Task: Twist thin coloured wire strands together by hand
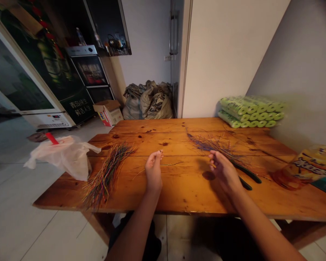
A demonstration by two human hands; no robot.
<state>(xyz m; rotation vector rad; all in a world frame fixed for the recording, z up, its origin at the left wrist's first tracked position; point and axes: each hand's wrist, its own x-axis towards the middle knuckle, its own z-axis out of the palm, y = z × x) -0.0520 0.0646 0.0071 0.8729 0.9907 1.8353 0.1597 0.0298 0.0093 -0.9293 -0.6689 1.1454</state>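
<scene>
My left hand (153, 169) is above the middle of the wooden table (176, 195), thumb and forefinger pinched together. A small dark speck shows at its fingertips, too small to name. A thin wire (172, 164) runs close by this hand; whether it is held or lies on the table, I cannot tell. My right hand (224, 172) is raised with curled fingers, and what they hold, if anything, is hidden. Just beyond it lies a loose pile of thin wires (206, 142), partly blue. Dark-green-handled pliers (247, 172) rest beside that hand. Left of my left hand lies a thick bundle of coloured wires (108, 172).
A white plastic bag (66, 156) sits at the table's left edge. Green-wrapped rolls (250, 112) are stacked at the back right. A clear container with an orange-yellow label (306, 166) stands at the right. Sacks (149, 101) and a cardboard box (108, 111) are behind the table.
</scene>
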